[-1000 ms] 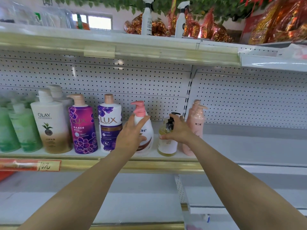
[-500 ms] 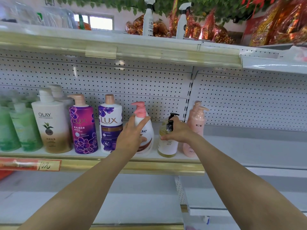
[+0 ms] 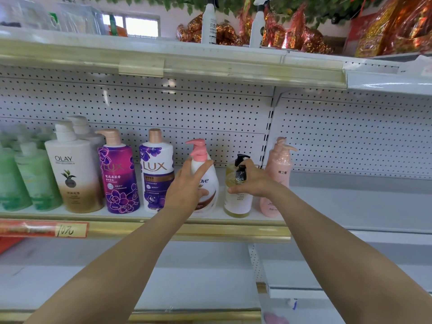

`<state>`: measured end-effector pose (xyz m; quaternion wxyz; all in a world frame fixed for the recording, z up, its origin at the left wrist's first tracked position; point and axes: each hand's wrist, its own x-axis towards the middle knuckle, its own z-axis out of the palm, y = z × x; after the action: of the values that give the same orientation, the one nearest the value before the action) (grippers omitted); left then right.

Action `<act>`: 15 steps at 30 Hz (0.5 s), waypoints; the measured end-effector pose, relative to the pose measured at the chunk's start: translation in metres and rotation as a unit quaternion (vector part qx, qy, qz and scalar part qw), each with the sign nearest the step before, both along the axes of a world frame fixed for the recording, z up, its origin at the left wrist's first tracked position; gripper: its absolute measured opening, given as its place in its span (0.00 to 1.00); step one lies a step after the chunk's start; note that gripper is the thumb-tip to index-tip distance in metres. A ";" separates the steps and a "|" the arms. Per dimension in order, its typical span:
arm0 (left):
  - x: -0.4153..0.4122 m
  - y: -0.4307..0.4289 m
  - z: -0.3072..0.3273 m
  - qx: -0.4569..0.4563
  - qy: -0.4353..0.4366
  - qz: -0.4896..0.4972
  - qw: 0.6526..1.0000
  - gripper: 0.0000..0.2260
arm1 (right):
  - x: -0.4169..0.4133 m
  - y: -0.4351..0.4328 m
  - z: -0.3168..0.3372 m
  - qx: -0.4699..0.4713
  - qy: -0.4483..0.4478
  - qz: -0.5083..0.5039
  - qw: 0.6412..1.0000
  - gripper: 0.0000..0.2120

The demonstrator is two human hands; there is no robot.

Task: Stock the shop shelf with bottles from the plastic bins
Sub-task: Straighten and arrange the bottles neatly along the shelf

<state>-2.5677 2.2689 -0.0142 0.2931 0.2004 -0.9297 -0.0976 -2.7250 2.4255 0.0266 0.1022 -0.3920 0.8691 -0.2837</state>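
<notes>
A row of pump bottles stands on the middle shelf (image 3: 233, 230). My left hand (image 3: 187, 188) grips the white Dove bottle (image 3: 208, 181) with the pink pump, fingers wrapped round its front. My right hand (image 3: 254, 181) holds the small clear bottle (image 3: 238, 202) with yellow liquid and a black pump, just right of the Dove. A pink bottle (image 3: 279, 164) stands right of that, partly behind my right wrist. Two purple Lux bottles (image 3: 156, 171) and a white Olay bottle (image 3: 72, 169) stand to the left.
Green bottles (image 3: 25, 181) fill the shelf's far left. The shelf stretch right of the pink bottle holds nothing. White spray bottles (image 3: 209, 22) and red-gold packages (image 3: 397, 24) sit on the top shelf. A red price tag (image 3: 42, 229) marks the shelf edge.
Both hands stay on the same bottles; the right hand has slid slightly lower on the small bottle's neck, uncovering its black pump.
</notes>
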 end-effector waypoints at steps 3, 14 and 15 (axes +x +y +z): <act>0.000 0.000 0.001 0.004 0.001 0.000 1.000 0.36 | 0.001 0.001 0.001 0.005 0.001 0.002 1.000 0.44; -0.001 0.000 0.001 0.013 0.008 -0.007 1.000 0.36 | 0.004 0.001 0.005 -0.003 -0.019 0.006 1.000 0.41; -0.001 0.000 0.001 0.011 0.008 -0.007 1.000 0.36 | 0.004 0.001 0.005 -0.003 -0.018 0.006 1.000 0.41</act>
<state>-2.5686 2.2689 -0.0131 0.2980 0.1966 -0.9274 -0.1118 -2.7208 2.4267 0.0314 0.1188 -0.3926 0.8638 -0.2926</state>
